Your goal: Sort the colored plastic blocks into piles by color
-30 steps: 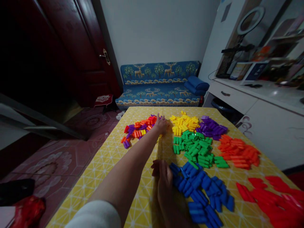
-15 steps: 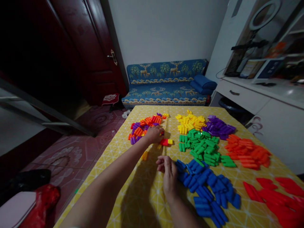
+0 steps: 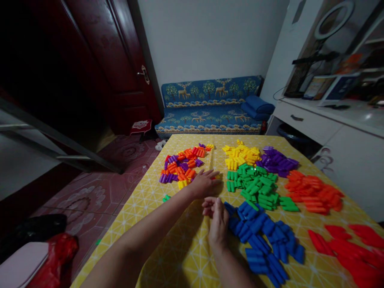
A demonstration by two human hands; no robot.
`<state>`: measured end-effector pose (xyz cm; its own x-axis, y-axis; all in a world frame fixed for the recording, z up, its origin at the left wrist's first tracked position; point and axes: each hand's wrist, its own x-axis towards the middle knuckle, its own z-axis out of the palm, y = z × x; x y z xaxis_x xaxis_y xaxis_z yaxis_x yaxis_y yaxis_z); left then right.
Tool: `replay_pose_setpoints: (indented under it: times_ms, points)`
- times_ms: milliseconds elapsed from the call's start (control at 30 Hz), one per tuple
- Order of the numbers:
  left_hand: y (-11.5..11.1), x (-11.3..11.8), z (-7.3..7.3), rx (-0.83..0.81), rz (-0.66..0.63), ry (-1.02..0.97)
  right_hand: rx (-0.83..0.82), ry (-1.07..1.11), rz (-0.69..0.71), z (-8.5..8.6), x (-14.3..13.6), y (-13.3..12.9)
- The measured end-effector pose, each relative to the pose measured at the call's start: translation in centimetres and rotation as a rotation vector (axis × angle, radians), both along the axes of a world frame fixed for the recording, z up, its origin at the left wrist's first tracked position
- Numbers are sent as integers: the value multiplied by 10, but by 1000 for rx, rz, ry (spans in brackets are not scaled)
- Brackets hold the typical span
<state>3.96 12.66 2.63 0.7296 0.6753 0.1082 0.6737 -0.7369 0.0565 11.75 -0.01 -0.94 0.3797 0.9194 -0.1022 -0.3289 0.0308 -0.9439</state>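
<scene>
My left hand [image 3: 205, 184] lies low over the middle of the table, fingers stretched and spread. Bits of red show at its fingertips; the piece under them is mostly hidden. My right hand [image 3: 217, 224] rests on its side closer to me, beside the blue plastic building pieces [image 3: 258, 226]. Its fingers are loosely curled, the thumb stands apart, and no held thing is visible. Beyond my left hand lies a mixed pile of orange, purple and yellow pieces [image 3: 183, 164]. A small green piece [image 3: 166, 198] sits left of my left forearm.
Sorted piles of yellow [image 3: 241, 155], green [image 3: 255, 182], purple [image 3: 277, 162], orange [image 3: 312, 190] and red pieces [image 3: 349, 252] cover the right side of the yellow tablecloth [image 3: 177, 240]. A blue patterned sofa [image 3: 207, 114] stands behind the table, a white cabinet [image 3: 345, 144] on the right.
My left hand has drawn back from the mixed pile toward me and right, now covering where a red and yellow piece lay. My right hand has shifted slightly right. A green piece is now visible.
</scene>
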Motion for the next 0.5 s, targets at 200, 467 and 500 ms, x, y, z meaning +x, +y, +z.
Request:
replay_pose_setpoints:
  times_ms: [200,467,500]
  points:
    - [-5,-18,12,40,91,16,2,2,19,0,-1,-1]
    - [34,-18,31,45,254,-40,2,14,22,2,-2,-2]
    - [46,-12,30,46,266,-46,-1,13,23,2,-2,-2]
